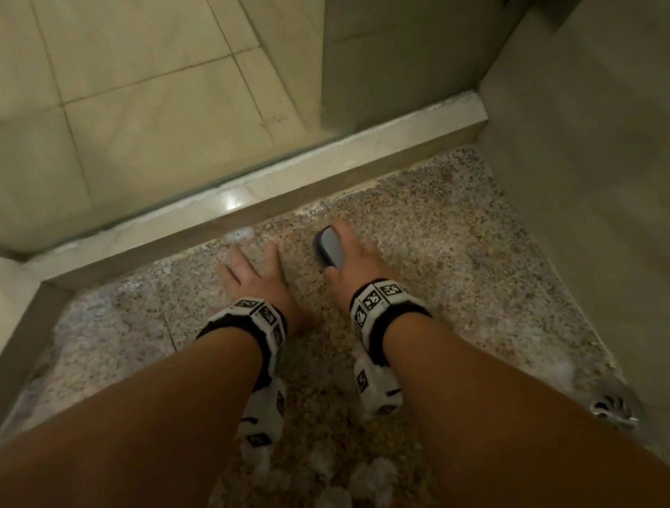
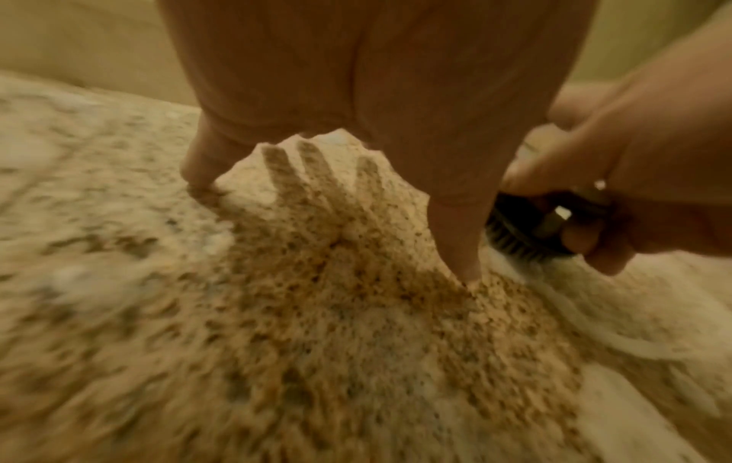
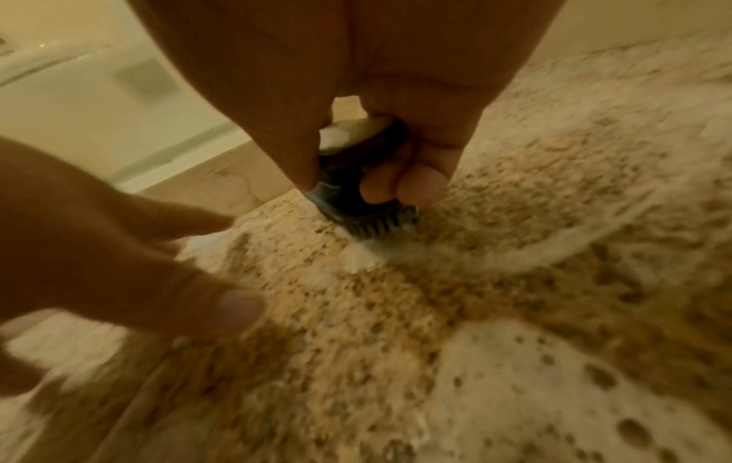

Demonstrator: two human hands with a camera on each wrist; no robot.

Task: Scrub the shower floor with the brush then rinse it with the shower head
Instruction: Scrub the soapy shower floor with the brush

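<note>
A dark scrub brush [image 1: 329, 248] with a grey top stands bristles down on the speckled stone shower floor [image 1: 470, 270], close to the raised curb. My right hand [image 1: 349, 262] grips the brush [image 3: 356, 200] from above, fingers curled round its side. My left hand [image 1: 249, 270] lies spread on the wet floor just left of the brush, fingers straight, fingertips [image 2: 469, 272] pressing the stone. White foam [image 3: 364, 260] gathers beside the bristles [image 2: 511, 241]. No shower head is in view.
A pale stone curb [image 1: 291, 181] with a glass panel [image 1: 141, 103] above it bounds the floor at the back left. A grey wall [image 1: 608, 182] closes the right side. A metal drain [image 1: 614, 408] sits at the right. Foam clumps [image 1: 332, 502] lie near my forearms.
</note>
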